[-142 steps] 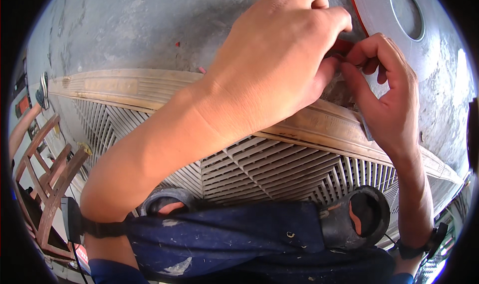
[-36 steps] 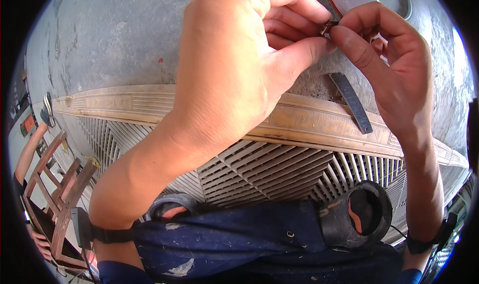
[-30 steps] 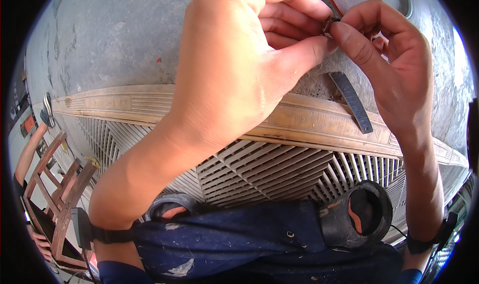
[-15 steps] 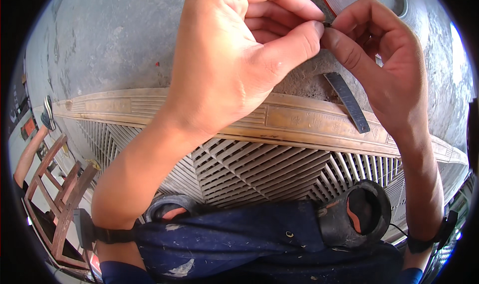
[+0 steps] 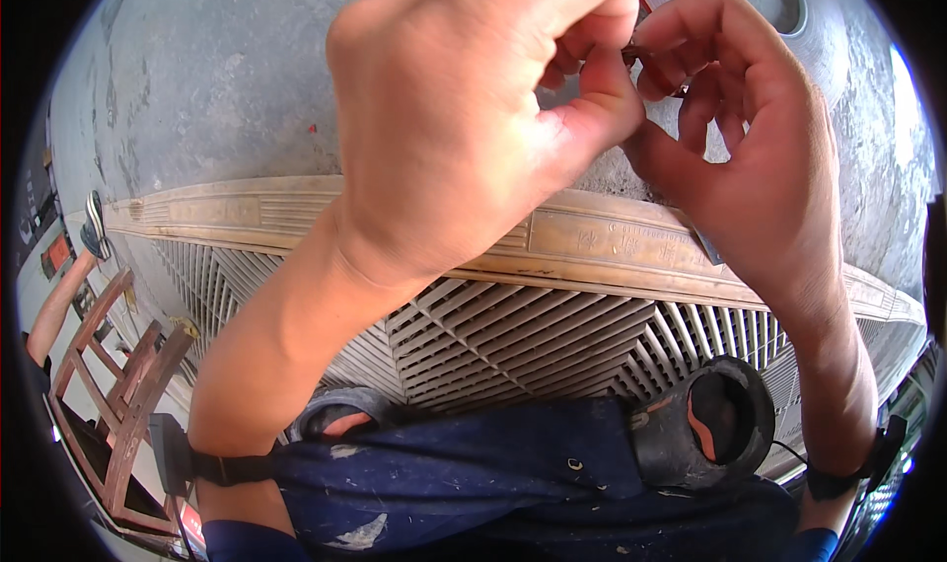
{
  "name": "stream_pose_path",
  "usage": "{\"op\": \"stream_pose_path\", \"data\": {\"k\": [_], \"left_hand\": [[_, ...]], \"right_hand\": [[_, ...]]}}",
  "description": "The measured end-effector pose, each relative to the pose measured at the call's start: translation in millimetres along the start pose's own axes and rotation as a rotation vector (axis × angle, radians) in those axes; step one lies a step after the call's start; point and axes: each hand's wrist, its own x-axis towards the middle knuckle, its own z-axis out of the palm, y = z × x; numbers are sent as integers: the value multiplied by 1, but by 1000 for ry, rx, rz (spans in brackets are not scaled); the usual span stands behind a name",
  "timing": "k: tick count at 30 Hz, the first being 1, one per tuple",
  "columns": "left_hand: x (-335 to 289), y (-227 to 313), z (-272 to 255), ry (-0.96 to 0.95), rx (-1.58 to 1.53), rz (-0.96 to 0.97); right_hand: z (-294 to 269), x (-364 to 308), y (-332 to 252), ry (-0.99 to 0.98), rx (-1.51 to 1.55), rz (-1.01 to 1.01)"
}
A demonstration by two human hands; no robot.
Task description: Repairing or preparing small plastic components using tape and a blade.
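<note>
My left hand (image 5: 473, 108) is raised in the upper middle, its thumb and forefinger closed in a pinch. At the pinch is a small dark piece (image 5: 629, 55), too small and too covered for me to name. My right hand (image 5: 735, 118) meets it from the right, its fingers curled and its fingertips at the same piece. Behind the right palm lies a flat dark strip (image 5: 708, 248), of which only the lower end shows on the tan carved border.
A grey concrete surface (image 5: 217, 98) spreads beyond the slatted grille with its tan border (image 5: 592, 241). A round-cornered grey tray (image 5: 797, 14) stands at the upper right. Dark shoes (image 5: 710, 419) are below, and a wooden frame (image 5: 118, 404) with another person's leg (image 5: 61, 300) is at left.
My left hand has turned and its thumb has bent inward. The right hand has shifted slightly left and curled its fingers, now covering most of the dark strip.
</note>
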Motion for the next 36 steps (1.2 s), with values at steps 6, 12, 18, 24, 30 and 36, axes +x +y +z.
{"op": "stream_pose_path", "data": {"k": [6,12,18,24,30,36], "left_hand": [[6,6,-3,-21,126,121],[-4,1,-8,-44,77,15],[-2,4,-2,-19,-126,-125],[0,2,-13,-98,-351,-366],[1,1,-11,-122,-324,-347],[4,7,-13,-139,-434,-496]], "right_hand": [[-18,8,-11,-51,-482,-176],[-40,27,-25,-302,-73,-2],[-20,26,36,-98,2,-216],[-38,35,15,-284,80,-70],[-30,32,24,-236,-11,-139],[-37,32,20,-291,153,-60]]}}
